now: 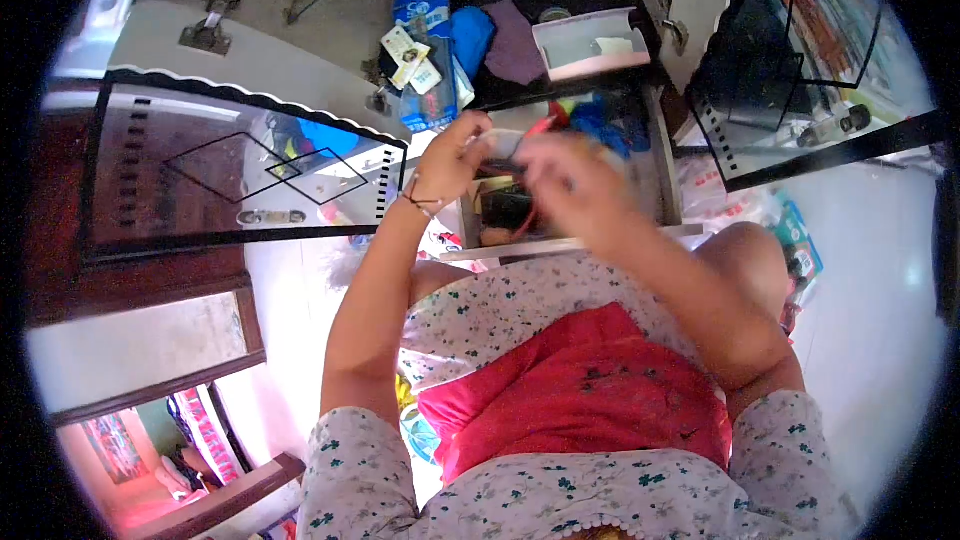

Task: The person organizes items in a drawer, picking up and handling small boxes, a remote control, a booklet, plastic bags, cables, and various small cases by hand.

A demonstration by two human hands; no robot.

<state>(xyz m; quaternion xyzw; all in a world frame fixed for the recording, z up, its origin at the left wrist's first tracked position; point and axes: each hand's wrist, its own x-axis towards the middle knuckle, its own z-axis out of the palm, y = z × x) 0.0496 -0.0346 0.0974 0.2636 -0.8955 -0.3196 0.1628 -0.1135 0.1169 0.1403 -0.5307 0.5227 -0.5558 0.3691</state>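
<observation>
Both of my hands are above an open drawer (660, 155) in front of my lap. My left hand (452, 162), with a thin dark bracelet at the wrist, is at the drawer's left side. Its fingers are curled and pinched together; what they hold, if anything, I cannot make out. My right hand (580, 185) is smeared by motion over the drawer's middle, so its fingers do not show clearly. Inside the drawer lie a black item (507, 204), a blue bundle (610, 125) and something red (548, 120), partly hidden by my hands.
Behind the drawer, a dark shelf holds a white and pink box (592, 45), a purple cloth (513, 43), a round blue item (470, 38) and blue packets (425, 15). Glass doors stand open at left (240, 165) and right (820, 70). Plastic bags (735, 205) lie at right.
</observation>
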